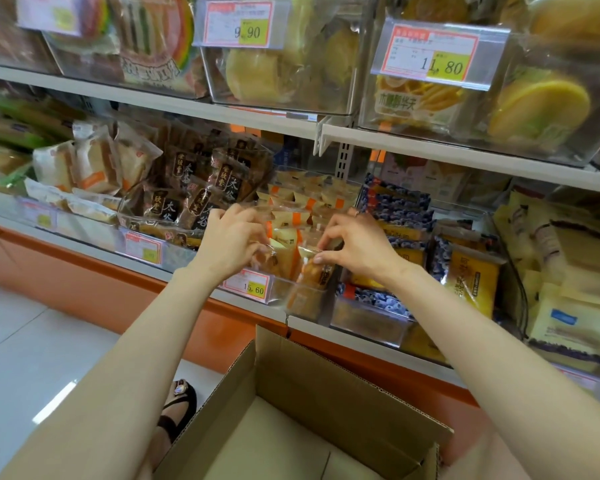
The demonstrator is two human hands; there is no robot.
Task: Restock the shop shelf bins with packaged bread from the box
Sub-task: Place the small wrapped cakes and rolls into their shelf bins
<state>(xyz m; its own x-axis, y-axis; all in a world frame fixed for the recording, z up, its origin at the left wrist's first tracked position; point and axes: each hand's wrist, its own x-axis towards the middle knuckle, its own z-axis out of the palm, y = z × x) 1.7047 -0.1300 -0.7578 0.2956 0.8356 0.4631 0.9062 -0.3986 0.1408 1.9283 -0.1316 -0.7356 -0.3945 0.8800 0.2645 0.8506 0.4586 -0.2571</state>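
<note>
**Two hands settling bread packets into a clear shelf bin**

View from a head-worn camera, looking down along two bare forearms to a shop shelf. Both hands meet over one clear bin (303, 296) on the lower shelf, which is already packed with cream and orange bread packets (291, 216).

The right hand (359, 249) pinches the crimped top edge of one packet of bread (314, 271) between thumb and fingertips. This packet stands nearly upright in the bin's front right corner. Its long axis runs top to bottom, and its lower end leans against the clear front wall. It lies directly under the right fingertips, so the right hand is clearly the nearer one.

The left hand (231, 242) is just beside it, to the left. Its fingers curl onto the top of a neighbouring packet (269, 259) in the same front row, above a price label (246, 284) that reads 15.60.

An open cardboard box (326, 386) sits below the hands, close to the person's body and well apart from the bin. Dark brown packs (194, 192) fill the bin to the left, and blue-printed packs (395, 202) fill the one to the right.

Judging from this, the packet is nearly seated. The likely next move is a short push straight down along its length, with the left hand keeping the row from tipping
</note>
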